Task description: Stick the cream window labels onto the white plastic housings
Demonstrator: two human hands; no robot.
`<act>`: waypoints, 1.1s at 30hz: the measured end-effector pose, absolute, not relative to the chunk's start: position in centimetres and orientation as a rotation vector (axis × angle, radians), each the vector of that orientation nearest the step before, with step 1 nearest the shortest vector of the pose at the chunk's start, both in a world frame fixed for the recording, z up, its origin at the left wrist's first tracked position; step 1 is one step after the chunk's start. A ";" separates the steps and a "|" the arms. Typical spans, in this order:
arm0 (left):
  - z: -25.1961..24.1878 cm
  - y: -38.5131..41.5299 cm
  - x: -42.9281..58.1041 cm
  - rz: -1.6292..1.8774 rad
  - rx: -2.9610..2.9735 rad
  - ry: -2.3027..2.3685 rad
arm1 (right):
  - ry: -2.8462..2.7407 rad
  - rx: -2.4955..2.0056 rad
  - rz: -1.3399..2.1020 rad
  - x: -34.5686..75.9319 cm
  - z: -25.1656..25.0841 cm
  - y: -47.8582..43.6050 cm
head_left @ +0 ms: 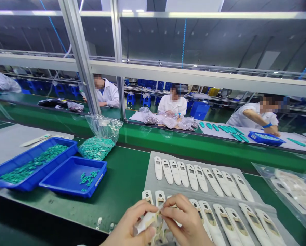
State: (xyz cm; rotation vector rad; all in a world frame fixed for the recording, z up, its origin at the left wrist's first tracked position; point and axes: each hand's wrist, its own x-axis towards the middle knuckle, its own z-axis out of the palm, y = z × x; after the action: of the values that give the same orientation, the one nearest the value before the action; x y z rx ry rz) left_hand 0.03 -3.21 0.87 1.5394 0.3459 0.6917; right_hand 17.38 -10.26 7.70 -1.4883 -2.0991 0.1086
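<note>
The left hand [131, 222] and right hand [187, 220] are close together, fingers curled and pinching a white plastic casing [159, 232] and a pale strip [145, 222] at its edge, just above the bench's near side. Behind them, rows of matching casings [194, 177] lie on a grey mat [150, 165] on the green bench [124, 184]. To the left sit two blue trays [76, 176] of small green parts, beside a clear bag [96, 145] of the same parts. Beyond a glass partition [168, 131], co-workers [252, 116] sit at another bench under a metal-framed ceiling.
</note>
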 end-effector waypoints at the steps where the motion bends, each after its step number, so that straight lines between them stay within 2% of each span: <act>1: 0.8 -3.2 -0.1 0.688 1.542 0.358 | -2.086 -1.487 0.118 17.1 7.8 -10.3; 7: 1.8 -3.2 -0.8 0.738 1.617 0.342 | -2.010 -1.600 0.240 16.2 8.3 -10.4; 12: 5.6 -1.0 0.1 0.713 1.831 0.192 | -1.990 -1.608 0.265 16.9 9.6 -9.1; 17: 8.5 2.5 1.7 0.662 1.956 0.238 | -1.971 -1.615 0.247 18.0 13.0 -9.3; 21: 8.0 4.2 1.2 0.616 1.867 0.334 | -1.875 -1.640 0.448 20.3 15.7 -12.4; 27: 6.3 5.0 1.2 0.535 1.553 0.389 | -1.612 -1.720 0.221 24.0 16.3 -15.0; 33: 6.7 3.0 2.7 0.543 1.526 0.274 | -1.748 -1.668 0.226 22.3 15.3 -13.5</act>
State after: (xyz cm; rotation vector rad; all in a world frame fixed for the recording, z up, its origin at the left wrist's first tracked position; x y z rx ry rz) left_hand 2.72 3.03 6.67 1.5261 0.2738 0.5433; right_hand 22.28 -13.45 15.35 -1.6676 -1.7476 0.2263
